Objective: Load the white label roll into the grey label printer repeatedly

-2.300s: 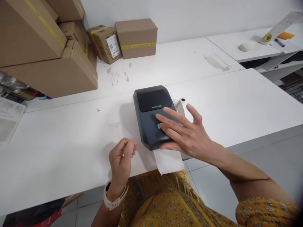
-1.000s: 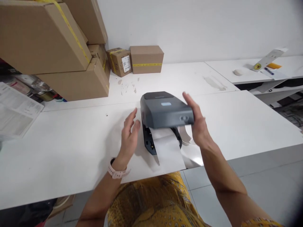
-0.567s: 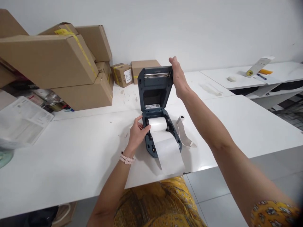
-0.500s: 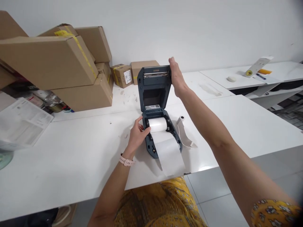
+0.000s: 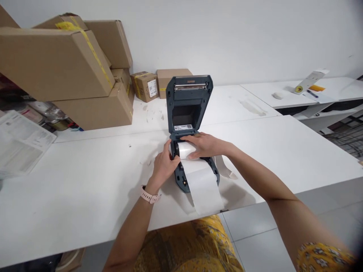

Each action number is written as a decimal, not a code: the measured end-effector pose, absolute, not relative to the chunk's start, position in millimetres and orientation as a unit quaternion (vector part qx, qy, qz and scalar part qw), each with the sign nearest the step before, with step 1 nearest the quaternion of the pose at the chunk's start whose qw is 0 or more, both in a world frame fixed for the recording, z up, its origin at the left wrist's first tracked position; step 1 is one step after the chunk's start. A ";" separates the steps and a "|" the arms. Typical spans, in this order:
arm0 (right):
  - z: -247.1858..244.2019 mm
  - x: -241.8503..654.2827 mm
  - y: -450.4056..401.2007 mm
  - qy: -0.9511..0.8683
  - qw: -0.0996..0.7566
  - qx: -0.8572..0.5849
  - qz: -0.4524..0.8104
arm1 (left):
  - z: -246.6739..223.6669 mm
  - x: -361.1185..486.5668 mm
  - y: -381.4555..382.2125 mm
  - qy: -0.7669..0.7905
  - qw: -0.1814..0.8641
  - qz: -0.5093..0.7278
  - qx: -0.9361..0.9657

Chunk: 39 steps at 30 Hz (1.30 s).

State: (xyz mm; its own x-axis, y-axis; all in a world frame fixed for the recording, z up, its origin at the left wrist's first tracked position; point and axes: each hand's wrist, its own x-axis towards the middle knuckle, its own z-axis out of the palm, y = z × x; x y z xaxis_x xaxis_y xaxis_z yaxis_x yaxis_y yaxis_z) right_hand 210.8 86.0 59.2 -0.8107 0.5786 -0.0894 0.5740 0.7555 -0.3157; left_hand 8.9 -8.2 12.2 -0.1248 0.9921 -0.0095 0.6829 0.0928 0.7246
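A dark blue-grey label printer (image 5: 179,177) stands on the white table with its lid (image 5: 187,99) raised. Inside lies a white paper roll (image 5: 185,149), its loose strip (image 5: 204,189) running forward over the printer's front edge. My left hand (image 5: 165,166) is at the printer's left side, thumb and fingers apart around the rim. My right hand (image 5: 206,145) reaches in from the right, its fingers spread over the roll and touching it. Part of the roll is hidden under that hand.
Cardboard boxes (image 5: 53,66) are piled at the left, with smaller boxes (image 5: 144,87) behind the printer. A curled paper strip (image 5: 226,168) lies right of it. Plastic-wrapped papers (image 5: 22,143) sit far left; a tape roll (image 5: 298,89) and a pen (image 5: 312,93) are at the back right.
My right hand has left the raised lid and come down onto the paper roll. The lid stays up by itself. My left hand has stayed at the printer's left side.
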 end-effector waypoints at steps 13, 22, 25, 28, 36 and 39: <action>87.1 249.1 97.9 -0.879 0.171 -0.186 0.404 | 15.5 4.4 -5.2 0.680 0.265 0.271 0.628; 74.3 367.1 56.8 -0.697 0.403 -0.427 0.411 | 12.1 2.7 -3.1 0.676 0.256 0.266 0.638; 31.3 389.7 73.7 -0.692 0.357 -0.470 0.415 | 11.7 3.0 -3.3 0.675 0.268 0.271 0.632; -9.2 392.6 80.9 -0.689 0.335 -0.476 0.432 | 11.8 3.7 -3.6 0.677 0.270 0.276 0.626; -7.8 383.8 84.7 -0.699 0.342 -0.415 0.472 | 11.8 4.3 -2.9 0.684 0.271 0.282 0.616; 28.7 372.3 100.3 -0.735 0.266 -0.463 0.417 | 11.9 4.6 -2.7 0.682 0.275 0.285 0.615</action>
